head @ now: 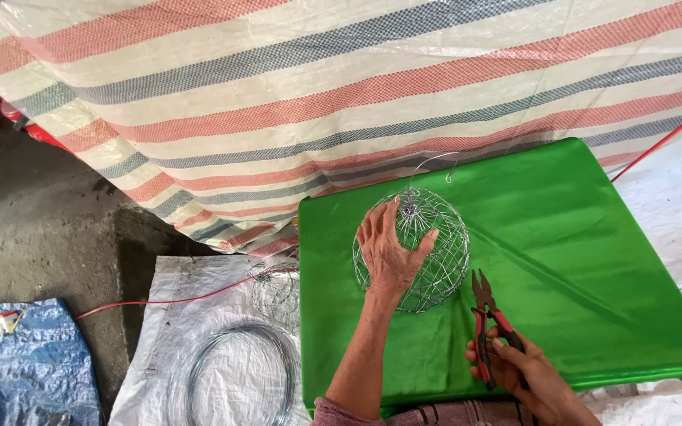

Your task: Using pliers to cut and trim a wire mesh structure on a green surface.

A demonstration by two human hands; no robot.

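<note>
The left hand [389, 254] lies spread over the near-left side of the wire mesh ball [414, 248], fingers apart, steadying it. The right hand [532, 379] is clamped on the red-handled pliers [486, 322], jaws pointing far, clear of the ball. The ball sits mid-tabletop on the green cloth [578, 237]. Its cage looks fully woven; a loose wire end [436, 163] protrudes at the far side. A wire coil [238, 371] lies on the floor, left.
</note>
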